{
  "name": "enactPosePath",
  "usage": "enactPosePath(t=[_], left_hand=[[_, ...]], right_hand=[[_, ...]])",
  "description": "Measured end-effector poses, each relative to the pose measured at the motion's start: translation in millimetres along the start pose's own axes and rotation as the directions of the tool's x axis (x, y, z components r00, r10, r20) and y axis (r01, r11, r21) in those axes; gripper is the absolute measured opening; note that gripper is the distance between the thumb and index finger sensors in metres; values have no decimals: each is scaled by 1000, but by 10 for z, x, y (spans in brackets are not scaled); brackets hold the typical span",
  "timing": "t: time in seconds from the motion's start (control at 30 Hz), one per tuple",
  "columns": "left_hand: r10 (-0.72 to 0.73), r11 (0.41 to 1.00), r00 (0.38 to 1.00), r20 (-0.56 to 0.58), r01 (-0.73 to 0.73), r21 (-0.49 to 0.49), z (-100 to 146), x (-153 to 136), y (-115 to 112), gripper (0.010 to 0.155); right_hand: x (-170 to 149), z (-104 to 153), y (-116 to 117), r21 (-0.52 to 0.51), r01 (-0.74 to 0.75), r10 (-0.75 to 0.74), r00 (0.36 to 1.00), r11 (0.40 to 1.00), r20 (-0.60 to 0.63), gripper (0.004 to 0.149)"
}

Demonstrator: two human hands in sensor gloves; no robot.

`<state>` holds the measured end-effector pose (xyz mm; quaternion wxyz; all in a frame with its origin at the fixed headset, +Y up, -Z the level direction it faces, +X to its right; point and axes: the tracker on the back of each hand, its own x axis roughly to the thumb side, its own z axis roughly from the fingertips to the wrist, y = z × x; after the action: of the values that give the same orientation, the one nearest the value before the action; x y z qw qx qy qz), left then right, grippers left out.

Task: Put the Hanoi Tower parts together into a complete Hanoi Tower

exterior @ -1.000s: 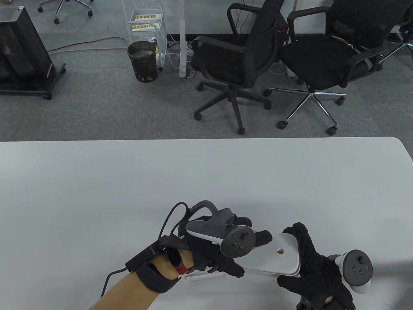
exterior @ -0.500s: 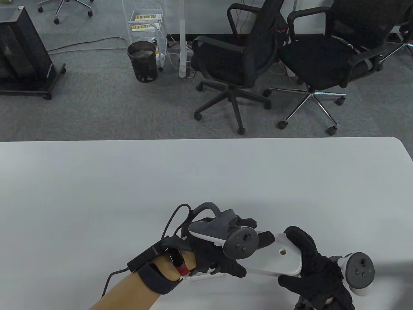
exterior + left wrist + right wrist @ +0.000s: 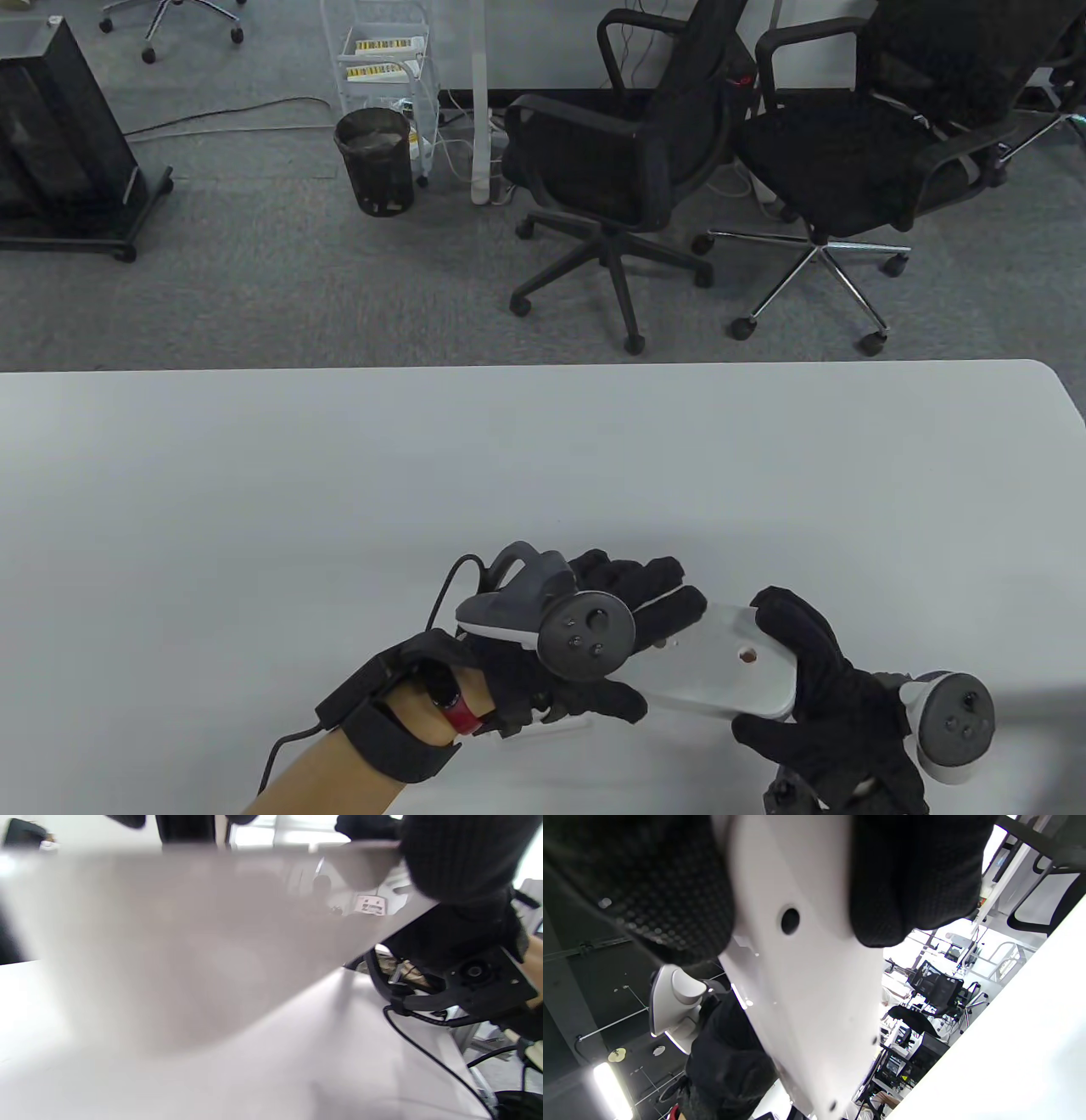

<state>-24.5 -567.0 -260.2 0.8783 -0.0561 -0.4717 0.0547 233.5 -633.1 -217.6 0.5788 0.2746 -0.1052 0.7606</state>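
Two gloved hands hold one white base board [image 3: 721,666] just above the table [image 3: 254,509], near its front edge. Left hand [image 3: 594,645] grips the board's left end, fingers [image 3: 653,586] stretched over the top. Right hand [image 3: 827,696] clasps the right end, thumb [image 3: 916,878] beside a peg hole [image 3: 790,921].

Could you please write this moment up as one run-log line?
stage: handling base | white base board: held off table | left hand: grips left end | right hand: grips right end | peg hole: empty
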Motion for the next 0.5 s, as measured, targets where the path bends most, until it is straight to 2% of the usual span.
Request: enactPosePath(t=[0.03,0.17,0.2,0.27,0.4,0.5], left_hand=[[-16,1000,999,-32,16,-5,68,-20,18,105],[-27,993,986,-163,45,108,491,-129,70,102],[-30,993,979,-204,53,109,578,-157,58,101],[-43,992,947,-318,78,99,822,-222,-26,101],[-110,988,842,-528,151,35,1277,-332,-375,99],[-162,976,763,-626,218,12,1538,-376,-598,98]], right_hand=[[-7,-2,1,-12,-5,5,1000,1000,-5,100],[-48,8,-20,-46,-58,57,998,997,-25,104],[-63,8,-19,-54,-59,58,998,997,-29,105],[-82,-4,3,-63,-59,56,998,996,-42,106],[-85,-86,97,-49,-104,101,993,993,-60,109],[-103,-175,179,-20,-126,124,990,992,-74,112]])
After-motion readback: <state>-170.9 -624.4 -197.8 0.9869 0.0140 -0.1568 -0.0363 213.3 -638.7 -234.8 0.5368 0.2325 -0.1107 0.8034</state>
